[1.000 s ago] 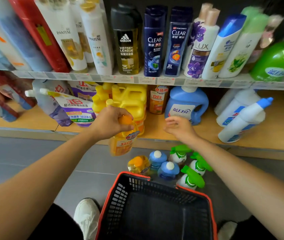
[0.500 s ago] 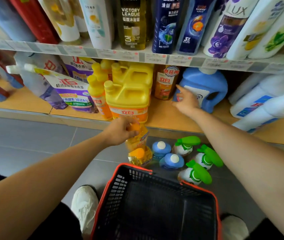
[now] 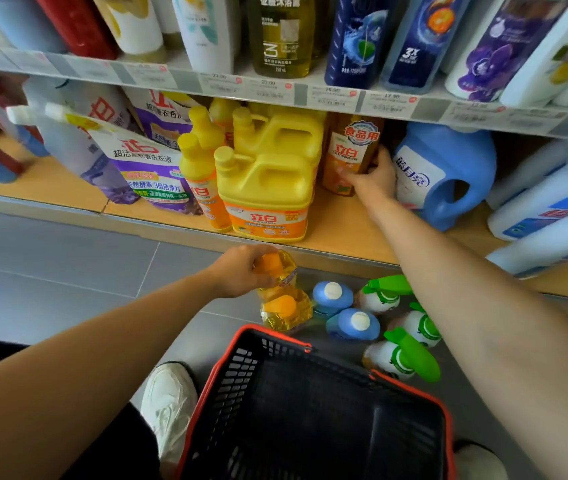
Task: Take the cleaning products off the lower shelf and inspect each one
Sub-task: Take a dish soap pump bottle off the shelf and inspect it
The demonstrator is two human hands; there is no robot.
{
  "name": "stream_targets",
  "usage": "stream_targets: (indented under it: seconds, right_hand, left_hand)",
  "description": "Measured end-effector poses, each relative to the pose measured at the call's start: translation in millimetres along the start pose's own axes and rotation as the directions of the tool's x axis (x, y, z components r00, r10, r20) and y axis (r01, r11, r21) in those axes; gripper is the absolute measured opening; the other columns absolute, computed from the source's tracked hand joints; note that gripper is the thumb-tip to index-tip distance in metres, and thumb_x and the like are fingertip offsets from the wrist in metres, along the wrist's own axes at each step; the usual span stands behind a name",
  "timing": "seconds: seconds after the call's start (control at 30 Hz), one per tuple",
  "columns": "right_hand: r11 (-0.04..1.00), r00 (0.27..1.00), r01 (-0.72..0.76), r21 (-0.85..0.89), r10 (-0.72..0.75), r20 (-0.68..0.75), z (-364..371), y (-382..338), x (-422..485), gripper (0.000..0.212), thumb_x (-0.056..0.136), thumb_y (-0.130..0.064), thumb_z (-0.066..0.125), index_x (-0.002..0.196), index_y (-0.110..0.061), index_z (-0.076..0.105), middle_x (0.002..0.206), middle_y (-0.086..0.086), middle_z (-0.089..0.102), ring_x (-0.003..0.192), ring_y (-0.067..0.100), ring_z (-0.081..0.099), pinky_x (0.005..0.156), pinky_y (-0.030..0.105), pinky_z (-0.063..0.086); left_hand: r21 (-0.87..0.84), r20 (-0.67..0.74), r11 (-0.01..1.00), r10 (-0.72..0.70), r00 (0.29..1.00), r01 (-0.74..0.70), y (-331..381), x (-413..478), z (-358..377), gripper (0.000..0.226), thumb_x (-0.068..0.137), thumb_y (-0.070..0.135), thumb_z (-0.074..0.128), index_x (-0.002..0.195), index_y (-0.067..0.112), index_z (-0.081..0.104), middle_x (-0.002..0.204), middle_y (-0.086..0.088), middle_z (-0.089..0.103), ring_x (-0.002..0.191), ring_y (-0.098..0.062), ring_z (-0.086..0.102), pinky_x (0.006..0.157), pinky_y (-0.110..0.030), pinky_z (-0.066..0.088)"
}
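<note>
My left hand [image 3: 241,271] grips the orange cap of a clear yellow detergent bottle [image 3: 281,271], held low over the grey floor beside another yellow bottle [image 3: 286,311] that stands there. My right hand [image 3: 374,176] reaches into the lower shelf [image 3: 341,230] and wraps around an amber dish-soap bottle [image 3: 350,150] that stands between the big yellow jug [image 3: 268,188] and a blue laundry jug [image 3: 449,171]. On the floor stand two blue-capped bottles [image 3: 333,297] and three green-trigger spray bottles [image 3: 404,355].
A black basket with a red rim [image 3: 313,410] sits on the floor right in front of me, between my white shoes [image 3: 168,407]. Purple refill pouches [image 3: 151,168] lean at the shelf's left; white bottles [image 3: 545,209] lie at its right. Shampoo bottles fill the upper shelf [image 3: 275,88].
My left hand has lowered the yellow bottle from shelf height to beside the one on the floor. My right hand has moved deeper into the shelf and closed around the amber bottle.
</note>
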State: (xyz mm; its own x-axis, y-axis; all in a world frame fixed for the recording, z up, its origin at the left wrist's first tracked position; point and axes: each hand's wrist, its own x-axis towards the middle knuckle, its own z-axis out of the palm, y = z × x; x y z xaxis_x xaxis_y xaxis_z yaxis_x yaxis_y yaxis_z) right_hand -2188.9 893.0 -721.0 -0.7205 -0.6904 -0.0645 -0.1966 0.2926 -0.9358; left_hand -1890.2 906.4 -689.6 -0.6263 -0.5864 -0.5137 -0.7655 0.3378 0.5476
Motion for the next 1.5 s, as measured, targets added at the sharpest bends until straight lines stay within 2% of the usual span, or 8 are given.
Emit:
stream_targets:
  seconds: [0.2, 0.3, 0.37, 0.5, 0.93, 1.13, 1.33, 1.5]
  right_hand:
    - [0.985, 0.998, -0.007, -0.174, -0.004, -0.061, -0.4, 0.9, -14.0, 0.093, 0.049, -0.053, 0.093, 0.122, -0.013, 0.054, 0.122, 0.009, 0.061, 0.111, 0.026, 0.061, 0.093, 0.046, 0.053]
    - [0.989, 0.990, 0.098, -0.113, -0.108, -0.085, -2.5, 0.7, -29.7, 0.095, 0.051, -0.052, 0.092, 0.127, -0.014, 0.049, 0.126, 0.006, 0.059, 0.116, 0.023, 0.059, 0.097, 0.045, 0.052]
    - [0.976, 0.974, 0.214, -0.039, -0.217, -0.073, -3.2, -7.4, -35.9, 0.100, 0.056, -0.048, 0.091, 0.139, -0.021, 0.042, 0.135, 0.003, 0.056, 0.124, 0.019, 0.056, 0.102, 0.034, 0.049]
    - [0.953, 0.956, 0.280, -0.116, -0.288, -0.058, -1.5, -27.8, -35.5, 0.095, 0.064, -0.038, 0.092, 0.143, -0.019, 0.043, 0.139, 0.003, 0.059, 0.127, 0.022, 0.056, 0.105, 0.039, 0.047]
    - [0.920, 0.924, 0.363, -0.149, -0.334, 0.186, -58.1, -34.4, -99.2, 0.086, 0.062, -0.015, 0.093, 0.137, -0.024, 0.052, 0.121, -0.008, 0.061, 0.111, 0.011, 0.060, 0.100, 0.045, 0.053]
    - [0.866, 0.869, 0.463, -0.190, -0.402, 0.289, -108.7, -91.8, -146.3, 0.089, 0.068, -0.023, 0.093, 0.143, -0.025, 0.047, 0.125, -0.007, 0.062, 0.115, 0.014, 0.060, 0.100, 0.036, 0.050]
    - [0.785, 0.803, 0.558, -0.269, -0.429, 0.414, -163.4, -127.3, -215.8, 0.094, 0.063, -0.038, 0.093, 0.145, -0.029, 0.047, 0.134, -0.009, 0.061, 0.120, 0.007, 0.058, 0.101, 0.036, 0.051]
    - [0.650, 0.775, 0.622, -0.436, -0.434, 0.459, -186.3, -120.2, -278.8, 0.092, 0.057, -0.058, 0.083, 0.136, -0.049, 0.038, 0.123, -0.020, 0.061, 0.108, -0.003, 0.054, 0.077, 0.022, 0.048]
  left_hand:
    - [0.441, -0.280, 0.897, 0.169, 0.945, -0.030, 17.9, -11.1, -11.5, 0.039, 0.092, 0.037, 0.066, 0.128, 0.022, 0.064, 0.118, -0.001, 0.070, 0.105, -0.026, 0.067, 0.080, -0.037, 0.056]
    - [0.485, -0.567, 0.854, 0.471, 0.676, -0.189, 32.1, -18.0, -23.6, 0.022, 0.089, 0.028, 0.067, 0.107, 0.015, 0.071, 0.100, -0.005, 0.067, 0.089, -0.026, 0.065, 0.062, -0.030, 0.046]
    - [0.505, -0.643, 0.841, 0.517, 0.566, -0.194, 41.5, -19.1, -32.4, 0.037, 0.088, 0.032, 0.066, 0.121, 0.014, 0.065, 0.115, -0.010, 0.061, 0.102, -0.028, 0.059, 0.071, -0.036, 0.049]
    - [0.515, -0.611, 0.853, 0.431, 0.664, -0.080, 49.5, -21.6, -42.7, 0.073, 0.086, 0.044, 0.065, 0.152, 0.024, 0.040, 0.157, -0.009, 0.037, 0.143, -0.036, 0.032, 0.108, -0.051, 0.040]
    - [0.281, -0.470, 0.953, 0.242, 0.849, -0.116, 70.8, -38.6, -67.5, 0.083, 0.084, 0.050, 0.071, 0.156, 0.034, 0.033, 0.166, 0.002, 0.024, 0.153, -0.027, 0.016, 0.119, -0.047, 0.028]
    - [0.097, -0.547, 0.947, 0.308, 0.779, -0.307, 105.3, -75.4, -69.4, 0.066, 0.093, 0.045, 0.066, 0.152, 0.026, 0.043, 0.153, -0.001, 0.049, 0.139, -0.023, 0.046, 0.109, -0.042, 0.044]
    - [-0.328, -0.483, 0.768, 0.364, 0.796, -0.550, 153.7, -142.6, -68.4, 0.038, 0.100, 0.032, 0.060, 0.135, 0.020, 0.060, 0.122, -0.005, 0.066, 0.109, -0.019, 0.065, 0.095, -0.040, 0.054]
    - [-0.226, -0.292, 0.761, 0.543, 0.788, -0.608, 167.7, -184.2, -39.8, 0.019, 0.095, 0.025, 0.067, 0.111, 0.015, 0.073, 0.099, -0.002, 0.071, 0.088, -0.003, 0.065, 0.075, -0.019, 0.052]
